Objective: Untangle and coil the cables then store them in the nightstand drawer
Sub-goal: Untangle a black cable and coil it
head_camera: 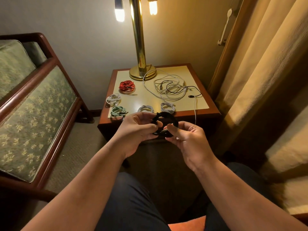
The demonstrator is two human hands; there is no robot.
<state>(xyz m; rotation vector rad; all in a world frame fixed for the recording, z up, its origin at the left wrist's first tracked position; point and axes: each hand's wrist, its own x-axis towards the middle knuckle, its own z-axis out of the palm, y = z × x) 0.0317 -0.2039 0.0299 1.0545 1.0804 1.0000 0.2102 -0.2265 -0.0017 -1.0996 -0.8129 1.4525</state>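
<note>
Black cable [167,115], wound into a small coil, hung in the air just before the nightstand's surface [146,95]. The left hand [138,130] pinched one side and the right hand [190,139] pinched near its plug end. It looked light, limp and springy; gripping across all loops together would likely stop it unwinding.
</note>
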